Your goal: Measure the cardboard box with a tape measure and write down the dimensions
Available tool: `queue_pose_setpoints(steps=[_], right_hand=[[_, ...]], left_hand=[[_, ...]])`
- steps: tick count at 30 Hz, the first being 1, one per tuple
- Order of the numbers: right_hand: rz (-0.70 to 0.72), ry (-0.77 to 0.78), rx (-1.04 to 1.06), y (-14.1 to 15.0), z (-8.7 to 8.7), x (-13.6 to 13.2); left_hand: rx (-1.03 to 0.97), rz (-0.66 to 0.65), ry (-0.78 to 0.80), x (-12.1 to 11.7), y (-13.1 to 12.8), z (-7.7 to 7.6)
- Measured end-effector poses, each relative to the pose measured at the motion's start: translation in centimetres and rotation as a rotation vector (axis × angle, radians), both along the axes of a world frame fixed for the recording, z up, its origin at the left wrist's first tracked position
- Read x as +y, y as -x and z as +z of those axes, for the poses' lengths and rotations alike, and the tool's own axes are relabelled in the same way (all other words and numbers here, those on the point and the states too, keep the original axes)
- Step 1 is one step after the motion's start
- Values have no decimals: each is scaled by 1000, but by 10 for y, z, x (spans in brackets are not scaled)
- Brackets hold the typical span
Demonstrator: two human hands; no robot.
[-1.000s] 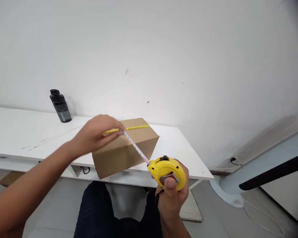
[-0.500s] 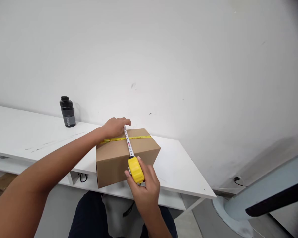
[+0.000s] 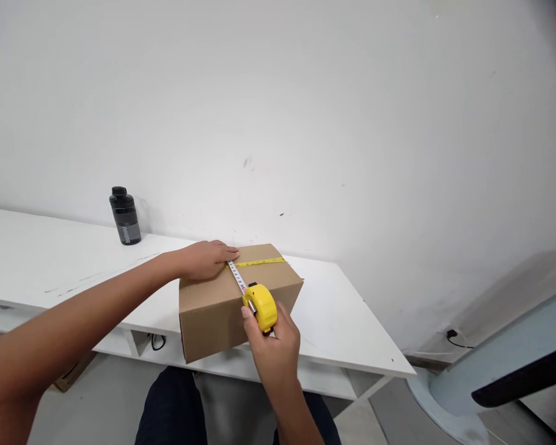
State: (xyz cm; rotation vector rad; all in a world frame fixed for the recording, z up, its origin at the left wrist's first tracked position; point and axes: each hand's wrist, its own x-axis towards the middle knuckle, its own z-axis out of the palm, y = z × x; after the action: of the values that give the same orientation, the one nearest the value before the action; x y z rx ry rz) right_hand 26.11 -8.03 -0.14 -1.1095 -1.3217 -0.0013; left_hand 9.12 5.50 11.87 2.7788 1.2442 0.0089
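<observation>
So my right grip is clamping the yellow tape measure above the cardboard box, with its white blade slanting across the top. My left grip is resting by the far edge; can't tell if it's pinching the blade. The box is sitting at the counter's front edge, surface stretching rightward, black bottle standing well left.

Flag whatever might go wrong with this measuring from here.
The tape blade runs out under the fingers of the left hand; if they slip, it could snap back.
The right hand holds the yellow case at an angle to the box, so a reading may be skewed.
The box overhangs the table's front edge and might tip.
</observation>
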Motion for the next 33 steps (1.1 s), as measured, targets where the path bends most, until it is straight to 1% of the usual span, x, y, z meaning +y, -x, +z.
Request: queue_pose_setpoints(steps=[3,5,7,11,14,16,18,21,28,33], right_hand=[[-3,-2,-6,2,-1,0],[-11,0,-16,3,0,0],[-16,8,-22,4,1,0],[-22,17,-40,5,2,1],[-28,20,-57,6,1,0],[-27,30,-61,7,1,-1],[-26,34,-58,8,1,-2],[-23,39,-49,6,3,-3],[-16,53,-49,2,5,-3],[-17,54,-35,2,6,-2]], left_hand=[[15,28,72,-12,-4,4],[6,48,110,-17,-7,3],[-25,79,132,-17,-11,-1],[-90,139,112,-13,-14,-15],[-134,235,126,-5,-10,-16],[-165,311,162,2,-5,-13],[-192,346,218,11,-1,-9],[-238,342,283,23,3,-8],[-369,338,293,48,6,-14],[-406,355,374,67,11,-17]])
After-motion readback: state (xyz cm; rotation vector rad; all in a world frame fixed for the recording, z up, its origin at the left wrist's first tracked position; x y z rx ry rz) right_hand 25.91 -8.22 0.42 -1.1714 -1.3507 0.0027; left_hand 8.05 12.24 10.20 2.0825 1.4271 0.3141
